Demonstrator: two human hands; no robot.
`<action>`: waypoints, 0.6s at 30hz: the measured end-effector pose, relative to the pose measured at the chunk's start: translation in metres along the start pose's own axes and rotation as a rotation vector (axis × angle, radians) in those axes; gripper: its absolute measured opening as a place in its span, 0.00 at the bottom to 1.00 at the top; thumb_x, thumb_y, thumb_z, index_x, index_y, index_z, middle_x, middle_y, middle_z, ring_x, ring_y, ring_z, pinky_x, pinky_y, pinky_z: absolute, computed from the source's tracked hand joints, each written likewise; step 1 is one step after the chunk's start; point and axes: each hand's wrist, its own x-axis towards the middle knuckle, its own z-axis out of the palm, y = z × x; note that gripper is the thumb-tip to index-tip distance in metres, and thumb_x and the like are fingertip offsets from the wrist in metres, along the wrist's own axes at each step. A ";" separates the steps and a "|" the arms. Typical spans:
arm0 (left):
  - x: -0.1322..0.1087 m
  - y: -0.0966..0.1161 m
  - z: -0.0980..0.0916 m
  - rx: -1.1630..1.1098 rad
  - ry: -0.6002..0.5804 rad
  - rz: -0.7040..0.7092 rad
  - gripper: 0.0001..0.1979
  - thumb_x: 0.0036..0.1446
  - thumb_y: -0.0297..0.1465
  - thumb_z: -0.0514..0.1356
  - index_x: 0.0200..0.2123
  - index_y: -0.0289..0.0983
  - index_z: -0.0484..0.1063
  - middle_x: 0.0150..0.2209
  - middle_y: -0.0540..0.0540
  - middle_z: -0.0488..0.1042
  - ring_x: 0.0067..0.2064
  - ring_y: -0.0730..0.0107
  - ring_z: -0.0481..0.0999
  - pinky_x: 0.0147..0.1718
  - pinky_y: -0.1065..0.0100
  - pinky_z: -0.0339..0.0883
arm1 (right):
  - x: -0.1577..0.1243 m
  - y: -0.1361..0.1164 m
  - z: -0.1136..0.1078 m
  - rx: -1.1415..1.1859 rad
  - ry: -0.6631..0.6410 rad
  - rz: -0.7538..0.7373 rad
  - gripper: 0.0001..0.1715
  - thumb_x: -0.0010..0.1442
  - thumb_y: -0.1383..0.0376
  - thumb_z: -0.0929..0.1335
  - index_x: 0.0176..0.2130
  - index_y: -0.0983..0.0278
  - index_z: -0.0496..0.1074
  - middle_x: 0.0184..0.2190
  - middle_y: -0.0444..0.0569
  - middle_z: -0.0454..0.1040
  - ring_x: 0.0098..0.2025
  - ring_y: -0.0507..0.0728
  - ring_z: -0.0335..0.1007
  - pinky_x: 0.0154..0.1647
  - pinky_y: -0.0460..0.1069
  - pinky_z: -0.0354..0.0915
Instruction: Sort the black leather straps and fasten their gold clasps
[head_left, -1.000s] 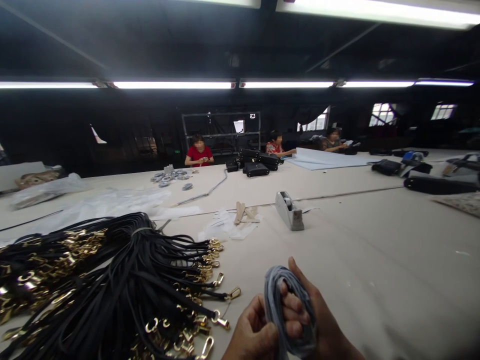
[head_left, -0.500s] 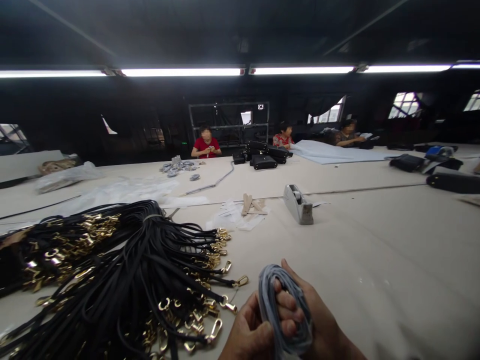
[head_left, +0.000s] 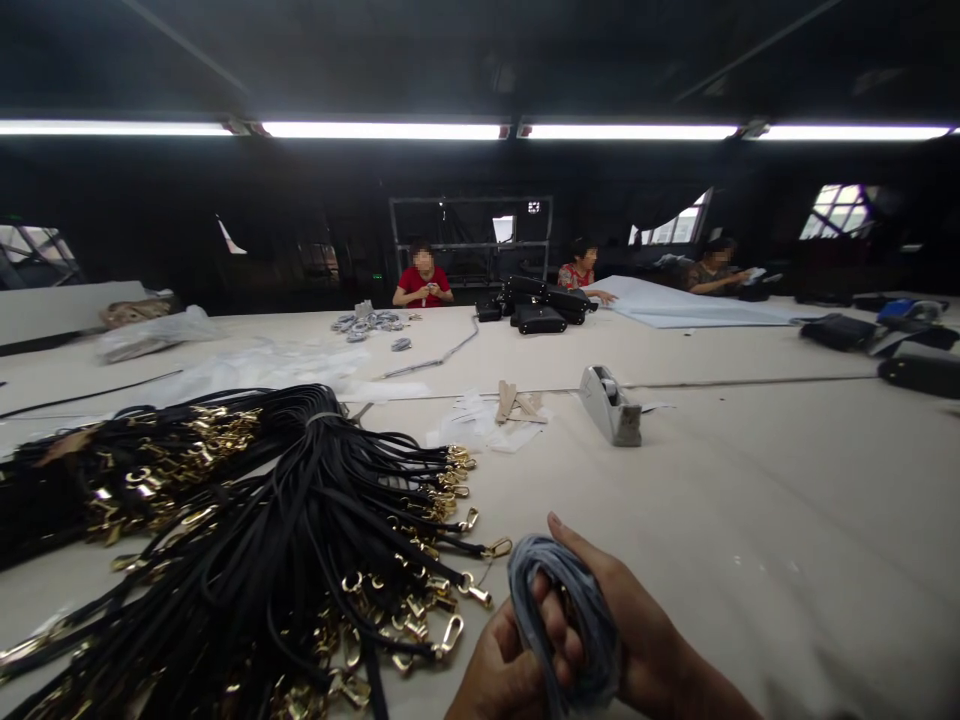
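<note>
Between my two hands, above the near edge of the table, is a coiled strap in greyish-blue wrapping (head_left: 534, 575), wound into an oval loop. My left hand (head_left: 499, 655) grips the coil's near left side. The fingers of my right hand (head_left: 626, 610) pass through the middle of the loop and curl round it, with the thumb pointing up along its outside. To the left of my hands lies a large bundle of black straps (head_left: 300, 510) with gold-coloured snap hooks, tied together near its top. One gold hook (head_left: 450, 636) rests close to my left hand.
A grey tape dispenser (head_left: 611, 405) stands on the pale table (head_left: 750, 480) beyond my hands. Paper scraps (head_left: 487, 415) lie left of it. Several small grey coils (head_left: 367, 322) and black bags (head_left: 541, 318) are farther back. Three people sit across the table, one in a red shirt (head_left: 422, 288).
The view has shifted slightly, so the table items appear farther right. My hands still hold the coil, which has tilted a little, and my fingers have shifted on it.
</note>
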 end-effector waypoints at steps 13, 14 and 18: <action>-0.005 0.009 0.010 0.082 -0.077 0.077 0.22 0.38 0.33 0.77 0.33 0.35 0.71 0.27 0.47 0.80 0.25 0.75 0.76 0.27 0.75 0.67 | 0.008 0.010 -0.002 -0.012 -0.163 -0.001 0.47 0.67 0.43 0.52 0.14 0.70 0.68 0.05 0.48 0.61 0.08 0.53 0.65 0.07 0.42 0.58; -0.004 0.010 0.011 0.088 -0.079 0.081 0.22 0.38 0.33 0.77 0.34 0.35 0.72 0.27 0.47 0.80 0.25 0.76 0.76 0.28 0.75 0.67 | 0.008 0.012 -0.002 0.007 -0.150 -0.023 0.47 0.67 0.44 0.52 0.14 0.69 0.68 0.05 0.48 0.61 0.08 0.53 0.64 0.07 0.42 0.58; -0.002 0.012 0.007 0.146 -0.064 0.122 0.23 0.38 0.33 0.77 0.36 0.35 0.74 0.27 0.47 0.79 0.26 0.76 0.76 0.29 0.75 0.67 | 0.008 0.014 -0.003 0.010 -0.081 -0.137 0.44 0.67 0.46 0.54 0.12 0.68 0.65 0.05 0.48 0.61 0.08 0.51 0.61 0.09 0.42 0.58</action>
